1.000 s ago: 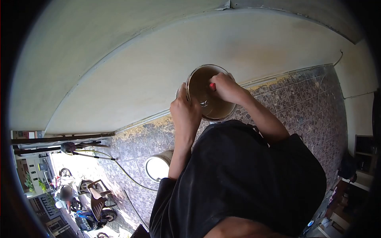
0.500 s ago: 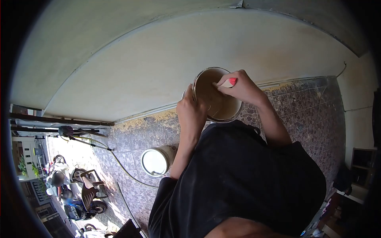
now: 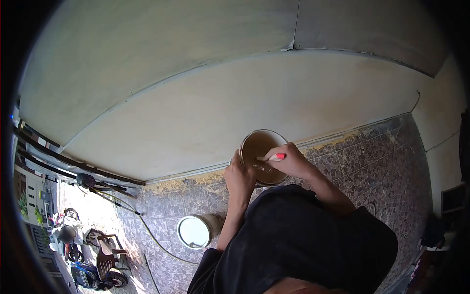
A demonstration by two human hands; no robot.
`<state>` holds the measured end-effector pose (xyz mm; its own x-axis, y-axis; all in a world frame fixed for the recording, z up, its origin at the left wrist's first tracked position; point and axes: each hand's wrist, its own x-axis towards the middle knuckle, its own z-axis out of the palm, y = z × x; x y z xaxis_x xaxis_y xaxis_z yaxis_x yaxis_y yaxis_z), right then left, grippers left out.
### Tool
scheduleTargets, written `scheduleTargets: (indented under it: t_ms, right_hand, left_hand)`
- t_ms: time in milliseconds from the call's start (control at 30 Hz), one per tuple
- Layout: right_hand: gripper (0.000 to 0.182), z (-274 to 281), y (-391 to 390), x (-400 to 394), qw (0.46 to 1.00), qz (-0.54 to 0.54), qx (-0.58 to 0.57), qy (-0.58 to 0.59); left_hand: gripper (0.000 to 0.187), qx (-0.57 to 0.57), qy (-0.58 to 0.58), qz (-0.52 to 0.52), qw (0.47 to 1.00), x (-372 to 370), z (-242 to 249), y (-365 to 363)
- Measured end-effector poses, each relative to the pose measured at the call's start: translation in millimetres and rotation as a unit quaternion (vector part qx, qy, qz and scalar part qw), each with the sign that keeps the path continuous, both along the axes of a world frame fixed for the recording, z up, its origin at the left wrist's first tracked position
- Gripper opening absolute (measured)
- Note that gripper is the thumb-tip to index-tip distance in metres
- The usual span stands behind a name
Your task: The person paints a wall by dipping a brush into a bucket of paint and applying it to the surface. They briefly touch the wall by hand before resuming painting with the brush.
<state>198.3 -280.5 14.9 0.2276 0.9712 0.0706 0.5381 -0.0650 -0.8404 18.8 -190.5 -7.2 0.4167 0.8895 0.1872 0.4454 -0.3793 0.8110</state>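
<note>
inside the tin (image 3: 254,147), tool tip hidden past right hand (image 3: 289,161)

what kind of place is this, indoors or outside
Most likely a covered porch or carport of a house, open to the street. The floor is pebble-patterned tile meeting a plain plastered wall, a hose trails across it, and parked scooters stand in sunlight at the open side.
</note>
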Motion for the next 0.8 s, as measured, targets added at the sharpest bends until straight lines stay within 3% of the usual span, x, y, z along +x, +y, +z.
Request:
scheduleTargets:
  t_ms: [33,300,367,400,433,500,600,800]
  right_hand:
    - [0.014,18,-3,-3,0.998,0.005,-0.055,0.037]
    - [0.018,-7,-15,-19,0.994,-0.106,0.022,-0.035]
    - [0.018,-4,-19,-19,0.991,-0.120,-0.055,0.016]
    - [0.018,-13,-19,-24,0.985,-0.167,-0.027,-0.030]
    - [0.019,-14,-21,-25,0.984,-0.167,-0.002,-0.060]
    - [0.017,-9,-23,-22,0.988,-0.146,-0.041,0.038]
    - [0.017,-13,-21,-24,0.986,-0.161,-0.008,-0.034]
    - [0.021,-12,-5,-9,0.988,-0.144,-0.013,-0.051]
  left_hand:
    - [0.040,0.005,0.000,-0.001,1.000,0,0,-1]
    - [0.035,0.022,-0.007,-0.021,0.999,0,-9,2]
    - [0.030,-0.001,-0.003,-0.022,1.000,0,1,-1]
    - [0.030,0.005,-0.012,-0.020,1.000,0,0,-3]
    - [0.028,0.005,-0.007,-0.025,1.000,-1,-1,-3]
    - [0.026,0.009,-0.005,-0.026,1.000,-1,-2,-1]
    - [0.025,0.001,0.004,-0.019,1.000,-1,-7,0]
    - [0.022,0.026,-0.003,0.013,1.000,9,-18,9]
